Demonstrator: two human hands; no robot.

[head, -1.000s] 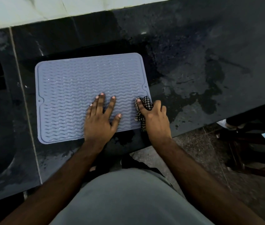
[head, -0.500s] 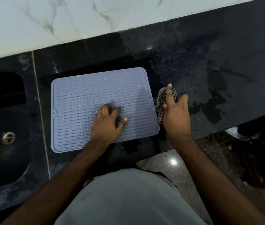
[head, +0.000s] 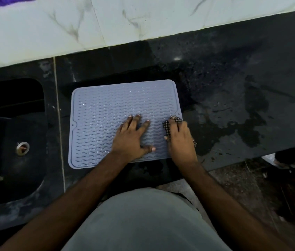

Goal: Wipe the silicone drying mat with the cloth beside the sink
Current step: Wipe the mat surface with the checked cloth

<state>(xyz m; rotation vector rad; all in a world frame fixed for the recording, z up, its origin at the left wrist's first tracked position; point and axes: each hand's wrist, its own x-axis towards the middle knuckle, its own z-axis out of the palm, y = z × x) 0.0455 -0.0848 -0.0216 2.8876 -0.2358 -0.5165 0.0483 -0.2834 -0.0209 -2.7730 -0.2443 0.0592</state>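
A grey-blue silicone drying mat (head: 106, 113) with wavy ridges lies flat on the black counter, just right of the sink. My left hand (head: 131, 137) presses on the mat's near right part with its fingers spread flat. My right hand (head: 179, 140) lies over a black-and-white checked cloth (head: 167, 126) at the mat's right edge. The fingers curl over the cloth, which shows only at the fingertips and beside the wrist.
A dark sink (head: 11, 142) with a metal drain (head: 22, 148) lies to the left. The black counter (head: 233, 87) to the right carries wet patches (head: 251, 127). White marble tiles (head: 106, 20) back the counter. The floor and dark chair legs (head: 291, 178) show at lower right.
My right hand brought the cloth from the counter beside the mat back onto the mat's right edge. My left hand stayed pressed on the mat. The camera tilted so the scene sits lower.
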